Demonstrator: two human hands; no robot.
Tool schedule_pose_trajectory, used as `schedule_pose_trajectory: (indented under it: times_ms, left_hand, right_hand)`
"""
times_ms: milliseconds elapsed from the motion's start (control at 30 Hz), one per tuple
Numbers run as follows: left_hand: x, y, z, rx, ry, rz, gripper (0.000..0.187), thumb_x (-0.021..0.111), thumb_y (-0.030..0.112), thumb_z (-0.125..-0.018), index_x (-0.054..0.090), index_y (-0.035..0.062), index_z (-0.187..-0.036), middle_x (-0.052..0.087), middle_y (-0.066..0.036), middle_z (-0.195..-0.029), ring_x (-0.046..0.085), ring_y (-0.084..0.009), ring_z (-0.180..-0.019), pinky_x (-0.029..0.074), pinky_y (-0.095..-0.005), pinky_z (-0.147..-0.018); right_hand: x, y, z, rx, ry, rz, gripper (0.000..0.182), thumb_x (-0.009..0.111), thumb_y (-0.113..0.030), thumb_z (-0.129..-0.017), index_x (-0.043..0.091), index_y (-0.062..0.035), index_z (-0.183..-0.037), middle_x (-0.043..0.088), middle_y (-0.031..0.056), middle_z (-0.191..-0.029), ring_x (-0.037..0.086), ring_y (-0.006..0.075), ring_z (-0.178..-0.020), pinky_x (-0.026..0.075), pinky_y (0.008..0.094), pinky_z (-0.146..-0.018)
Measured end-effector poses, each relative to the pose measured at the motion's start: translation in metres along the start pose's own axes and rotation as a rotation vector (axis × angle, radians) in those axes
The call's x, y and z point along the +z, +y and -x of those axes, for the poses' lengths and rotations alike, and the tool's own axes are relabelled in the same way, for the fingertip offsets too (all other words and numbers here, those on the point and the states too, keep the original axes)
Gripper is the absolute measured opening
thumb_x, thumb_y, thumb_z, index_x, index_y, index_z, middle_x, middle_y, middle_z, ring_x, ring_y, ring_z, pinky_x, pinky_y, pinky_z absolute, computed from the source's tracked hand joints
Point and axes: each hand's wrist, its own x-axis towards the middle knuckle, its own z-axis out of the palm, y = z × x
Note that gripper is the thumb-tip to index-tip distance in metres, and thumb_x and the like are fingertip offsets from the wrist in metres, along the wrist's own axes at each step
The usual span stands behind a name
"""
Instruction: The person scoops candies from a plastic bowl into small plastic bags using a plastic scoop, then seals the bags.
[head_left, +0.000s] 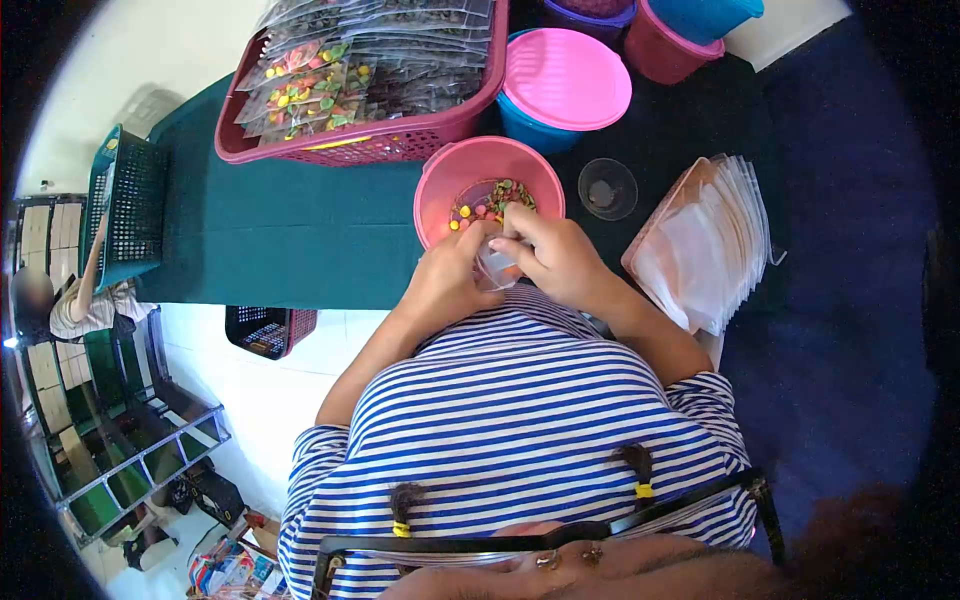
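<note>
A small clear plastic bag [495, 266] is held between my hands, at the near rim of a pink bowl [436, 190]. My left hand [450, 275] is closed around the bag's left side. My right hand [553, 252] has its thumb and curled fingers closed at the bag's upper edge; its fingertips are partly hidden. Inside the bowl lie small round pieces [483, 212] in yellow, pink, red and green, looking like candies or beads. Some reddish colour shows through the bag.
Behind the bowl, a maroon basket [400, 140] holds many filled packets. Lidded tubs, one with a pink lid [567, 80], stand beside it. A clear cup [607, 190] and a stack of clear bags [700, 240] lie at right. Far left, another person's arm [97, 250] reaches a green basket [135, 210].
</note>
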Motion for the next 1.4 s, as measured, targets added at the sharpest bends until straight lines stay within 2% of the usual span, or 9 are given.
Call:
schedule_pose_trajectory:
  times_ms: [333,600,667,833,1033,1267,1333,1367,1400]
  left_hand:
    - [-0.019,0.015,-0.005,-0.045,-0.053,-0.038,0.069,0.081,0.012,-0.061,0.052,0.0080,-0.124,0.066,-0.019,-0.107,0.063,-0.0379,-0.100,0.051,-0.0438,-0.084]
    - [-0.015,0.025,-0.006,0.079,-0.007,0.028,0.072,0.082,0.012,-0.060,0.051,0.0067,-0.125,0.064,-0.020,-0.110,0.062,-0.0373,-0.105,0.050,-0.0435,-0.089]
    - [-0.018,0.028,-0.002,0.104,0.010,0.017,0.072,0.082,0.012,-0.060,0.051,0.0075,-0.125,0.064,-0.020,-0.111,0.062,-0.0372,-0.106,0.050,-0.0430,-0.089]
    - [-0.009,0.019,-0.004,0.103,0.050,0.005,0.072,0.083,0.014,-0.060,0.052,0.0081,-0.125,0.064,-0.020,-0.111,0.063,-0.0367,-0.104,0.050,-0.0428,-0.088]
    - [-0.019,0.012,-0.004,-0.009,0.025,0.023,0.071,0.084,0.015,-0.060,0.053,0.0078,-0.123,0.065,-0.020,-0.108,0.063,-0.0378,-0.101,0.051,-0.0429,-0.086]
    - [-0.012,0.008,-0.002,0.060,0.056,-0.005,0.064,0.083,0.014,-0.062,0.055,0.0077,-0.119,0.066,-0.017,-0.106,0.064,-0.0369,-0.099,0.051,-0.0436,-0.088]
    - [-0.018,-0.006,0.005,-0.021,0.080,-0.039,0.066,0.083,0.014,-0.063,0.053,0.0056,-0.121,0.066,-0.019,-0.103,0.064,-0.0381,-0.098,0.050,-0.0441,-0.087]
    - [-0.022,-0.019,0.009,-0.014,0.135,0.006,0.064,0.081,0.011,-0.064,0.053,0.0047,-0.121,0.066,-0.016,-0.101,0.066,-0.0315,-0.093,0.052,-0.0382,-0.081]
    - [-0.025,-0.033,0.010,-0.011,0.136,0.006,0.064,0.081,0.011,-0.064,0.053,0.0047,-0.121,0.066,-0.016,-0.101,0.066,-0.0315,-0.093,0.052,-0.0382,-0.081]
  right_hand:
    - [-0.048,-0.036,0.014,0.021,0.157,0.139,0.018,0.062,-0.022,-0.091,0.054,-0.0068,-0.093,0.063,0.0156,-0.076,0.065,0.0367,-0.070,0.048,0.0423,-0.057]
    - [-0.026,-0.028,0.008,-0.104,0.087,0.146,0.019,0.065,-0.022,-0.088,0.054,-0.0076,-0.092,0.061,0.0171,-0.073,0.064,0.0379,-0.069,0.047,0.0452,-0.057]
    - [-0.045,-0.040,0.011,0.011,0.044,0.110,0.018,0.065,-0.018,-0.088,0.052,-0.0064,-0.090,0.061,0.0165,-0.071,0.064,0.0377,-0.069,0.047,0.0430,-0.057]
    - [-0.026,-0.031,0.009,-0.104,0.092,0.116,0.016,0.064,-0.018,-0.088,0.053,-0.0069,-0.090,0.061,0.0178,-0.071,0.063,0.0395,-0.070,0.047,0.0448,-0.058]
    - [-0.052,-0.032,0.012,-0.004,0.185,0.069,0.015,0.064,-0.018,-0.088,0.054,-0.0083,-0.093,0.061,0.0186,-0.075,0.063,0.0395,-0.068,0.047,0.0468,-0.056]
    - [-0.023,-0.018,0.007,-0.021,0.073,0.120,0.016,0.064,-0.019,-0.088,0.054,-0.0065,-0.091,0.061,0.0194,-0.076,0.063,0.0408,-0.070,0.047,0.0454,-0.058]
    - [-0.048,-0.017,0.013,0.045,0.246,0.029,0.016,0.065,-0.014,-0.089,0.053,-0.0029,-0.085,0.055,0.0112,-0.071,0.057,0.0191,-0.066,0.046,0.0333,-0.062]
    - [-0.059,-0.014,0.016,-0.022,0.363,0.023,0.017,0.063,-0.013,-0.091,0.052,-0.0024,-0.084,0.049,0.0034,-0.071,0.049,0.0102,-0.068,0.042,0.0280,-0.063]
    - [-0.071,-0.011,0.020,-0.028,0.413,-0.037,0.018,0.062,-0.014,-0.093,0.051,-0.0028,-0.084,0.048,0.0004,-0.073,0.046,0.0089,-0.069,0.040,0.0255,-0.063]
